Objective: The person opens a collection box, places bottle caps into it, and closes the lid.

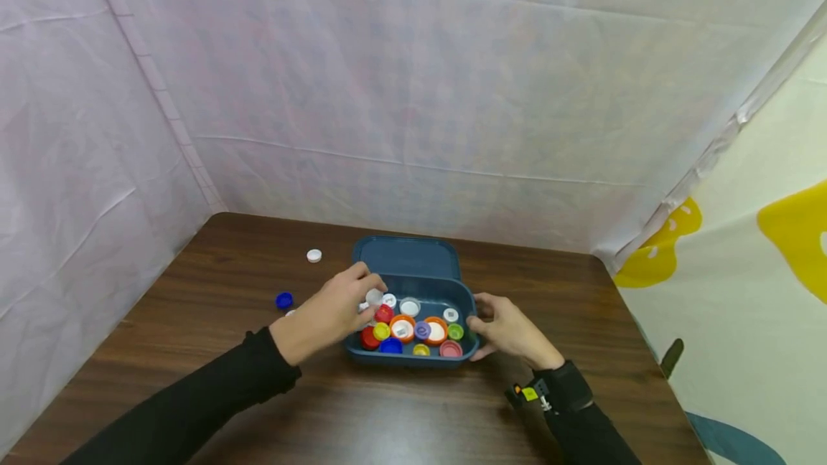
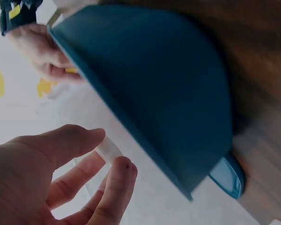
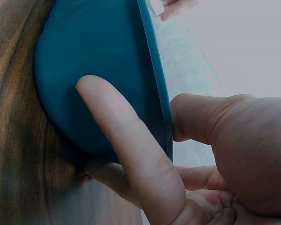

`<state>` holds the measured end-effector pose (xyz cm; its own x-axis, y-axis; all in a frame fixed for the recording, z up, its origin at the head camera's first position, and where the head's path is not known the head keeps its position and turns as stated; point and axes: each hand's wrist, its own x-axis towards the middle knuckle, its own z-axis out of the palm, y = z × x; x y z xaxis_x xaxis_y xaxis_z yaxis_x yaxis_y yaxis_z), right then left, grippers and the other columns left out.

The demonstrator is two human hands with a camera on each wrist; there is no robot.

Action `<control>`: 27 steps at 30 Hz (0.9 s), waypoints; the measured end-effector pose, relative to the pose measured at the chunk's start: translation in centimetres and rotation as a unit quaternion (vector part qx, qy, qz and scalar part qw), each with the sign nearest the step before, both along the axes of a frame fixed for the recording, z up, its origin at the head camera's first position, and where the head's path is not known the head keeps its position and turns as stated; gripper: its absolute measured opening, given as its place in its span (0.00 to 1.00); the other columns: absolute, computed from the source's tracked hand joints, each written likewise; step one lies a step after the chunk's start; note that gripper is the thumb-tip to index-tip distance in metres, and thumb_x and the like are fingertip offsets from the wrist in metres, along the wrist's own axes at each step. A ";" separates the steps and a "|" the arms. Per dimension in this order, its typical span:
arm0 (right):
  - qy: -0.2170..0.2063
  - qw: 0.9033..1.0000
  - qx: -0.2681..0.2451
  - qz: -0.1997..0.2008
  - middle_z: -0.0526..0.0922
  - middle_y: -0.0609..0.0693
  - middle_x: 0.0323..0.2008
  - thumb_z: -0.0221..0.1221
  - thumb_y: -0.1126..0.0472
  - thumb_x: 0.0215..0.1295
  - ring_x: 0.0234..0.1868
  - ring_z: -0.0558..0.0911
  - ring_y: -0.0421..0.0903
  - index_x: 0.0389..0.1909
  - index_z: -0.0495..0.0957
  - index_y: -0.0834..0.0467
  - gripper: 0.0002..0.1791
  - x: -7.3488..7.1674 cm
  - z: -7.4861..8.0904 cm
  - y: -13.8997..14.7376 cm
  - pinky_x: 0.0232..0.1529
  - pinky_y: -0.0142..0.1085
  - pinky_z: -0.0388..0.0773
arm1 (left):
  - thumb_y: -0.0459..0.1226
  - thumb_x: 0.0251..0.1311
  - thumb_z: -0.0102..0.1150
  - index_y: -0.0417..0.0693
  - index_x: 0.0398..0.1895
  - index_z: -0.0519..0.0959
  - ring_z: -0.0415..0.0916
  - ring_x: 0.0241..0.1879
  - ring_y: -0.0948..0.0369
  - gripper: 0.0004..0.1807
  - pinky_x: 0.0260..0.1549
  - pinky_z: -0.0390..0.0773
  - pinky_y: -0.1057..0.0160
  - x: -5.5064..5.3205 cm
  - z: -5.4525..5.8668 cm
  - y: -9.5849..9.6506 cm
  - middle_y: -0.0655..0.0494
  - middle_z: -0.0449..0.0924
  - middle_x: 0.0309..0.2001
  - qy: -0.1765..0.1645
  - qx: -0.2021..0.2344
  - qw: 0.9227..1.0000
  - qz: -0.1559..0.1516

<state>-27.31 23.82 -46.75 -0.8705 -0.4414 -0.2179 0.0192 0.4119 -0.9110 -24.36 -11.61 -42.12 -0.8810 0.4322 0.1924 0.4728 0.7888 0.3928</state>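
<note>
Between its thumb and fingertips, my left hand [image 1: 329, 313] pinches a white bottle cap [image 2: 108, 149] above the left part of a dark blue plastic box [image 1: 413, 361]. At the box's right end, my right hand [image 1: 512, 329] grips the wall, its thumb at the rim and its fingers [image 3: 126, 126] against the outside. Inside the box lie several bottle caps, among them a purple cap [image 1: 423, 330], a green cap [image 1: 455, 332], a pink cap [image 1: 451, 349] and a blue cap [image 1: 390, 346]. My left hand hides part of the box's left side.
Behind the box lies a flat blue lid [image 1: 407, 257]. A white cap [image 1: 314, 255] and a blue cap [image 1: 283, 300] are on the wooden table [image 1: 400, 407] to the left, with another white cap partly hidden by my left wrist. White cloth [image 1: 413, 92] hangs behind the table.
</note>
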 end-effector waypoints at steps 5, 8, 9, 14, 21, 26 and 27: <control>-0.001 1.000 0.004 -0.001 0.80 0.78 0.74 0.61 0.65 0.88 0.48 0.95 0.56 0.87 0.64 0.72 0.34 0.0 0.0 0.0 0.42 0.53 0.97 | 0.40 0.74 0.81 0.46 0.63 0.89 0.90 0.51 0.53 0.19 0.54 0.96 0.52 0.5 -0.3 0.9 0.45 0.86 0.56 -0.043 -0.011 0.999 -0.007; -0.001 1.000 0.003 -0.001 0.79 0.78 0.74 0.61 0.64 0.88 0.49 0.95 0.56 0.87 0.64 0.72 0.35 0.1 0.0 0.0 0.42 0.53 0.97 | 0.43 0.75 0.81 0.48 0.65 0.89 0.90 0.52 0.53 0.20 0.56 0.96 0.51 0.6 -0.4 1.1 0.45 0.86 0.57 -0.042 -0.026 0.999 -0.003; -0.002 1.000 0.003 -0.001 0.79 0.78 0.74 0.61 0.64 0.88 0.50 0.95 0.56 0.87 0.64 0.72 0.35 0.1 0.0 0.0 0.42 0.53 0.97 | 0.43 0.75 0.80 0.48 0.65 0.90 0.90 0.52 0.54 0.20 0.56 0.96 0.51 0.6 -0.4 1.0 0.46 0.87 0.57 -0.036 -0.028 0.999 -0.003; -0.001 1.000 -0.001 0.000 0.79 0.78 0.74 0.61 0.65 0.88 0.51 0.95 0.57 0.87 0.64 0.72 0.35 0.1 0.1 0.0 0.42 0.53 0.97 | 0.45 0.77 0.79 0.49 0.63 0.91 0.87 0.53 0.55 0.18 0.56 0.96 0.54 0.4 -0.4 0.3 0.47 0.88 0.58 0.007 -0.031 0.999 0.003; 0.003 1.000 -0.002 0.001 0.80 0.78 0.73 0.60 0.66 0.88 0.50 0.95 0.57 0.86 0.64 0.73 0.34 -0.1 0.1 0.1 0.41 0.53 0.97 | 0.41 0.76 0.79 0.47 0.61 0.91 0.84 0.51 0.54 0.17 0.50 0.94 0.57 -0.7 0.0 -1.4 0.44 0.87 0.58 0.063 -0.022 0.997 0.026; 0.002 1.000 -0.002 0.003 0.81 0.78 0.72 0.61 0.65 0.88 0.49 0.95 0.57 0.86 0.65 0.73 0.34 0.0 0.0 0.1 0.41 0.54 0.97 | 0.40 0.76 0.79 0.43 0.63 0.91 0.83 0.48 0.53 0.18 0.49 0.93 0.54 -1.6 0.0 -2.7 0.42 0.87 0.58 0.081 -0.010 0.996 0.045; 0.001 1.000 -0.002 0.003 0.81 0.78 0.72 0.61 0.65 0.88 0.49 0.95 0.57 0.86 0.64 0.74 0.34 0.1 0.0 0.1 0.41 0.54 0.97 | 0.40 0.76 0.79 0.43 0.63 0.91 0.83 0.48 0.53 0.18 0.50 0.94 0.53 -1.8 -0.1 -3.0 0.42 0.87 0.58 0.081 -0.009 0.995 0.049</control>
